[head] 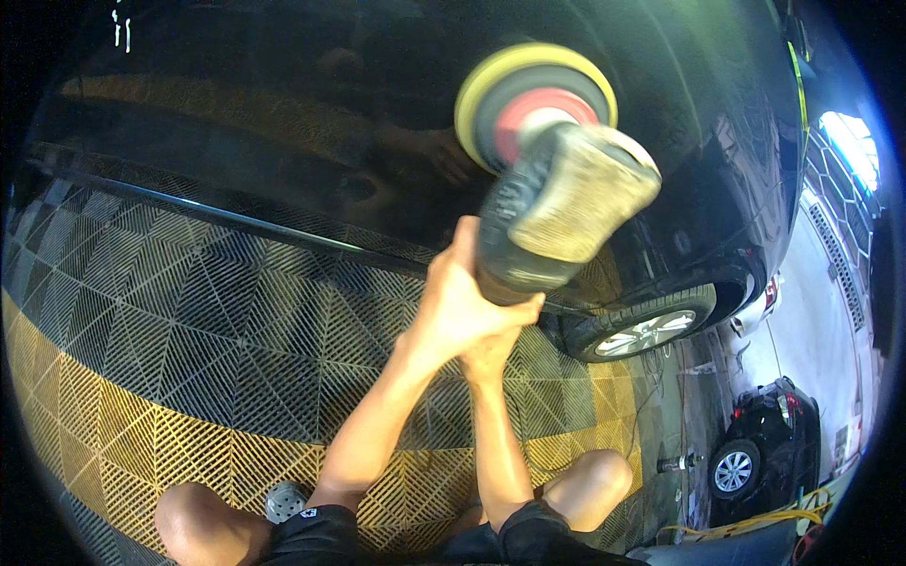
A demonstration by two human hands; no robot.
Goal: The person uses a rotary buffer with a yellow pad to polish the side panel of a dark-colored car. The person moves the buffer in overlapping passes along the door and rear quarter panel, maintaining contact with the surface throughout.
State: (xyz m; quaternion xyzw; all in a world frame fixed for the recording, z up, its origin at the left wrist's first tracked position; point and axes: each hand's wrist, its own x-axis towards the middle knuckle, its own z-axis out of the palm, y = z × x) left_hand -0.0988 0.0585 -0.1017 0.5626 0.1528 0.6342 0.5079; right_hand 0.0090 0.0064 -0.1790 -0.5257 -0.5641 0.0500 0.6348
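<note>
Both my hands are around the lower body of a car polisher (566, 212). My left hand (449, 304) closes on its dark grip from the left side. My right hand (488, 350) is at the grip's lower end, partly covered by the left one. At the polisher's upper end, a round yellow-edged pad (541, 56) on a dark and red backing faces the glossy black side panel of a car (297, 134). The pad and tool head are blurred. Whether the pad touches the paint is hard to tell.
The car's alloy wheel (644, 332) is to the right. Interlocking black and yellow floor tiles (269, 396) lie beneath my knees. A cylindrical tool (679, 463) is on the floor at right. Farther off is another dark car (768, 446); a yellow hose (764, 516) runs at lower right.
</note>
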